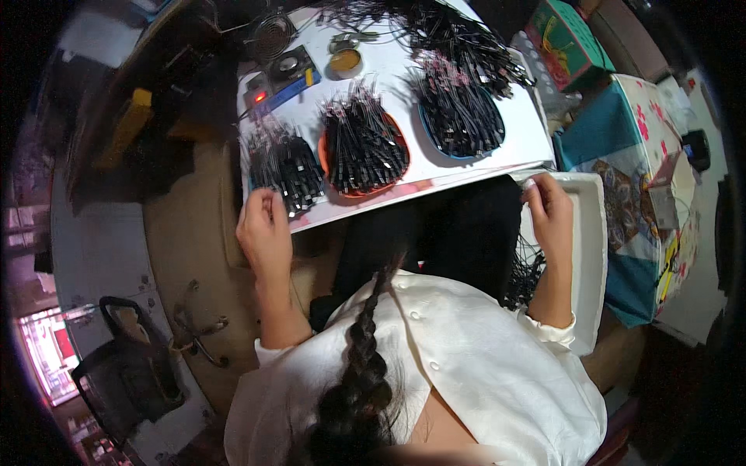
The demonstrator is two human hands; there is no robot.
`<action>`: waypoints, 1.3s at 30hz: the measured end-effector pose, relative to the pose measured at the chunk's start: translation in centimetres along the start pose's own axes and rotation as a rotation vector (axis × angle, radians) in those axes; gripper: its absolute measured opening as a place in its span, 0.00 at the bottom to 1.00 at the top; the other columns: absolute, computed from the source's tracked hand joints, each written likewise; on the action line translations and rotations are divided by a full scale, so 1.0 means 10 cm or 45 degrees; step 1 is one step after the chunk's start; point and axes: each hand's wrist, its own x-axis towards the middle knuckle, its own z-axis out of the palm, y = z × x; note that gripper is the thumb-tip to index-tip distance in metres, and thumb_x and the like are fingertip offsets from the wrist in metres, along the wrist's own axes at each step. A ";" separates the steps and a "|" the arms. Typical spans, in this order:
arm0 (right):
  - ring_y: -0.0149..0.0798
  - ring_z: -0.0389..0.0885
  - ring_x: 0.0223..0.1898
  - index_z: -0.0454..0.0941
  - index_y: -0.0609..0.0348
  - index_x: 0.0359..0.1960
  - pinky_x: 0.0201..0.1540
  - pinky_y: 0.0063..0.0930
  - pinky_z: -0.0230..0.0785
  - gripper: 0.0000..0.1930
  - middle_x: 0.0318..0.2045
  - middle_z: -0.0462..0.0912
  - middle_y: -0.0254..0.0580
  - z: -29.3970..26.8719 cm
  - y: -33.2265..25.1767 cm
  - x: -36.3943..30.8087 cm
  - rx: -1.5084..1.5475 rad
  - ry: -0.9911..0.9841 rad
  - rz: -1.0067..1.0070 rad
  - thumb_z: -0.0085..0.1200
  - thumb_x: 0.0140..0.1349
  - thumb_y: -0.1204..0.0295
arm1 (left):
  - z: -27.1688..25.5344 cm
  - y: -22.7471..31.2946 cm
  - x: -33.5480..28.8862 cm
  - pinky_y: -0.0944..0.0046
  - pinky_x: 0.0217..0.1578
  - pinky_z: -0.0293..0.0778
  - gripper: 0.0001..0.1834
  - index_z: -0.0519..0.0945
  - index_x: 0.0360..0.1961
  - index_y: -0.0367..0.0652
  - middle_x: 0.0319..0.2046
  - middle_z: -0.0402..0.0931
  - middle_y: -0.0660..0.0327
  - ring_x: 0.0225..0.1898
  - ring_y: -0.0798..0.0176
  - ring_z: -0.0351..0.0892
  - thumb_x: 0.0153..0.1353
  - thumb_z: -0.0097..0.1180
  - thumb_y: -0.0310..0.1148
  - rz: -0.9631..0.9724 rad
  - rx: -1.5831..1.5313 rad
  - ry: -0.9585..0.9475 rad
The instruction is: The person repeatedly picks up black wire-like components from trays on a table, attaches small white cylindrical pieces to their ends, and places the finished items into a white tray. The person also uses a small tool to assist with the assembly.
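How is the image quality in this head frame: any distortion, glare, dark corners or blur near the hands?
Head view: strong fisheye bending at the white board's edge; black vignette fills the corners; the board is brightly lit, nearly washed out; left hand and right hand are sharp; the black wire bundles on the orange tray read clearly; the lower-left floor is dim.

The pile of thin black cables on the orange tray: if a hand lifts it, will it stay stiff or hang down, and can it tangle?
The pile of thin black cables on the orange tray would probably droop, since the strands look thin. They overlap closely, so some may snag. It looks light for its size.
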 end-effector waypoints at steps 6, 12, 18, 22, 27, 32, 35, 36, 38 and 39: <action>0.47 0.77 0.22 0.75 0.64 0.33 0.26 0.35 0.68 0.06 0.22 0.78 0.51 0.85 -1.07 0.16 0.097 -0.399 -0.391 0.57 0.59 0.74 | 0.20 -0.18 0.47 0.49 0.36 0.72 0.11 0.75 0.30 0.34 0.31 0.76 0.47 0.35 0.42 0.76 0.59 0.57 0.34 0.075 0.341 -0.108; 0.52 0.81 0.26 0.72 0.59 0.27 0.28 0.44 0.73 0.12 0.23 0.80 0.48 1.51 -1.52 0.50 -0.451 -0.236 -0.591 0.56 0.59 0.63 | 0.41 -0.24 0.61 0.50 0.38 0.73 0.13 0.76 0.29 0.35 0.30 0.76 0.47 0.36 0.44 0.78 0.56 0.61 0.35 0.140 0.576 -0.173; 0.52 0.82 0.26 0.71 0.59 0.26 0.27 0.44 0.73 0.16 0.22 0.81 0.50 1.88 -1.54 0.67 -0.664 -0.206 -0.550 0.54 0.59 0.58 | 0.47 -0.29 0.60 0.52 0.36 0.75 0.11 0.76 0.26 0.35 0.28 0.77 0.48 0.33 0.45 0.79 0.57 0.58 0.33 0.189 0.562 -0.057; 0.54 0.81 0.26 0.72 0.59 0.27 0.28 0.46 0.73 0.14 0.22 0.81 0.51 1.92 -1.49 0.69 -0.630 -0.198 -0.523 0.54 0.59 0.60 | 0.43 -0.30 0.60 0.53 0.33 0.73 0.09 0.76 0.27 0.36 0.27 0.76 0.50 0.31 0.47 0.78 0.57 0.58 0.31 0.088 0.351 0.048; 0.56 0.82 0.27 0.72 0.62 0.28 0.29 0.48 0.74 0.14 0.25 0.82 0.53 1.72 -1.42 0.74 -0.489 -0.106 -0.481 0.55 0.58 0.61 | 0.27 -0.22 0.61 0.64 0.30 0.72 0.07 0.75 0.33 0.35 0.25 0.75 0.59 0.26 0.65 0.75 0.62 0.55 0.30 -0.100 -0.451 0.183; 0.58 0.81 0.30 0.75 0.63 0.29 0.32 0.49 0.73 0.15 0.26 0.81 0.56 1.62 -1.28 0.73 -0.516 -0.286 -0.401 0.56 0.58 0.61 | 0.16 0.00 0.36 0.76 0.18 0.57 0.04 0.71 0.36 0.38 0.26 0.73 0.61 0.19 0.74 0.64 0.68 0.44 0.26 -0.492 -1.643 -0.271; 0.58 0.81 0.31 0.76 0.62 0.26 0.33 0.49 0.73 0.14 0.26 0.81 0.56 1.68 -1.23 0.73 -0.427 -0.233 -0.451 0.55 0.57 0.62 | 0.24 0.14 0.19 0.75 0.16 0.55 0.06 0.70 0.38 0.37 0.24 0.71 0.61 0.16 0.74 0.60 0.69 0.42 0.28 -0.637 -1.705 -0.411; 0.58 0.81 0.31 0.76 0.62 0.26 0.34 0.49 0.73 0.14 0.26 0.81 0.57 1.69 -1.23 0.74 -0.443 -0.239 -0.430 0.55 0.57 0.62 | 0.27 0.17 0.15 0.75 0.15 0.55 0.08 0.70 0.39 0.37 0.22 0.69 0.61 0.15 0.74 0.58 0.70 0.41 0.29 -0.619 -1.696 -0.483; 0.58 0.81 0.32 0.77 0.61 0.27 0.34 0.49 0.73 0.13 0.26 0.81 0.57 1.69 -1.22 0.79 -0.470 -0.254 -0.391 0.56 0.56 0.62 | 0.32 0.22 0.08 0.75 0.15 0.53 0.08 0.70 0.39 0.37 0.20 0.68 0.62 0.13 0.75 0.56 0.70 0.41 0.30 -0.617 -1.692 -0.529; 0.58 0.81 0.32 0.78 0.61 0.27 0.34 0.49 0.73 0.13 0.26 0.81 0.57 1.68 -1.23 0.81 -0.425 -0.220 -0.372 0.56 0.56 0.62 | 0.34 0.23 0.06 0.76 0.14 0.53 0.08 0.70 0.39 0.37 0.19 0.67 0.62 0.13 0.75 0.55 0.71 0.41 0.30 -0.624 -1.704 -0.540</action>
